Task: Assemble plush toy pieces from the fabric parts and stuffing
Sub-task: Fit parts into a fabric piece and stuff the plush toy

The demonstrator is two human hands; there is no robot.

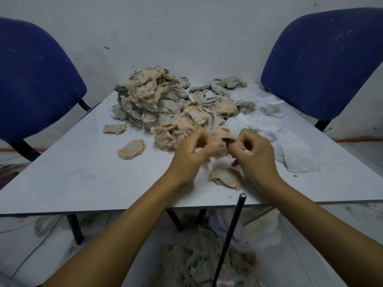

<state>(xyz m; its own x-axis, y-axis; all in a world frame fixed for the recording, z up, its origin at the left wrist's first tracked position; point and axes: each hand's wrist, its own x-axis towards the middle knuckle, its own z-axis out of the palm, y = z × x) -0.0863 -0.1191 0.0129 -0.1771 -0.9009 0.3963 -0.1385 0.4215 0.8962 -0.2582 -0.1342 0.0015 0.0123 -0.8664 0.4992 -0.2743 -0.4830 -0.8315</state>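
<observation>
Grey desk [83,179] against a pale wall, two blue chairs [323,59] set beyond it on either side.

Item 1: heap of fabric parts [161,100], beige and grey, frayed edges; lies on the desk just beyond the hands.
Item 2: loose stitched pieces [131,149], two out past the left hand, one [226,179] directly below and between the hands.
Item 3: white plastic sheeting [290,146], beyond and beside the right hand.
Item 4: dark rod [230,237], upright-leaning, nearer the person than the hands.
Item 5: small beige piece [220,147], held between both hands above the desk.

Left hand [192,154]: fingers curled, pinching the piece; blurred. Right hand [252,152]: fingers curled, pinching its other side.

Step, by judgement: working one piece open or turning it, ahead of stuffing. Next move likely calls for a firm pinch on both edges and a clear opening; no stuffing identifiable.
</observation>
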